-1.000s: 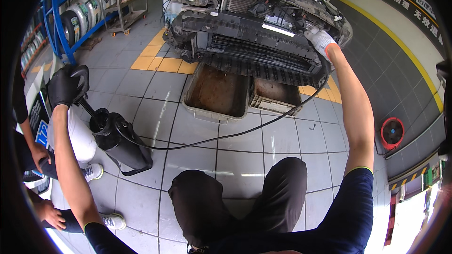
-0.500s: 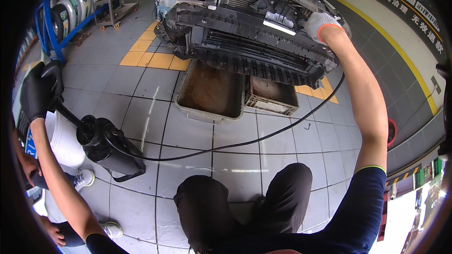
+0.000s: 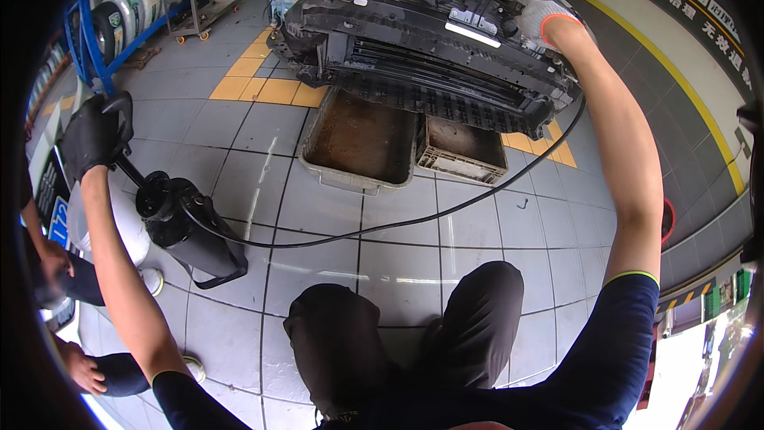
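Observation:
My left hand (image 3: 94, 135), in a black glove, is closed round the handle of a black hand pump. A dark rod (image 3: 130, 170) runs from the handle into the pump's cylindrical tank (image 3: 187, 227), which leans on the tiled floor. From the tank a thin black hose (image 3: 398, 227) curves across the floor and up to the right end of a car's stripped front (image 3: 430, 56). There my right hand (image 3: 544, 22), in a white knitted glove with an orange cuff, reaches in among the engine-bay parts. Its fingers are hidden, so their grip does not show.
Two dirty bins, one large (image 3: 310, 151) and one smaller (image 3: 465, 163), stand under the car's front. A white bucket (image 3: 119, 223) is behind the pump. At the left are another person's hands (image 3: 83, 370), a blue rack (image 3: 99, 72) and a wheeled cart (image 3: 187, 32).
My left hand has pushed the pump handle in toward the tank, so less of the rod shows. My right hand stays at the car's right end. The view has shifted slightly.

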The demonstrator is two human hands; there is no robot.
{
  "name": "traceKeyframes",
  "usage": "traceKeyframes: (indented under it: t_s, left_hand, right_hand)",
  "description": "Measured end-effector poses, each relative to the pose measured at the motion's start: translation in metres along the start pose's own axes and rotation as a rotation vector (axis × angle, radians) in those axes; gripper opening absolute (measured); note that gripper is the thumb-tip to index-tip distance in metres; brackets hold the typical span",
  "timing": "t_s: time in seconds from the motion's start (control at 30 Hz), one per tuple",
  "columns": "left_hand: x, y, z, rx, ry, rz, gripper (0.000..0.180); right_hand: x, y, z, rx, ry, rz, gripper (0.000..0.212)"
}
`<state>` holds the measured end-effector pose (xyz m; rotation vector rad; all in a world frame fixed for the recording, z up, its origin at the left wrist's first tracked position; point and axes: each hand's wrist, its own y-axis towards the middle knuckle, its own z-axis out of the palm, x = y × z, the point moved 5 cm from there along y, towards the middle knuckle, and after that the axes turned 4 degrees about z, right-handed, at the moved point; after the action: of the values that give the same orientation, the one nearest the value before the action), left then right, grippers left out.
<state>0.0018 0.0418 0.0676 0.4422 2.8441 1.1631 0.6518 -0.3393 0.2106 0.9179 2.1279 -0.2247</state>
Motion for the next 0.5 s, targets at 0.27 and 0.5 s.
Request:
traceKeyframes:
  t_s: [0.27, 0.5]
  left_hand:
    - [-0.001, 0.012, -0.026, 0.064, -0.063, 0.019, 0.037]
    - [-0.01, 0.005, -0.023, 0.013, -0.068, 0.065, 0.031]
  right_hand:
    - [-0.013, -0.041, 0.053, -0.006, 0.729, 0.342, 0.063]
    - [0.032, -0.071, 0.13, -0.001, 1.556, 0.429, 0.071]
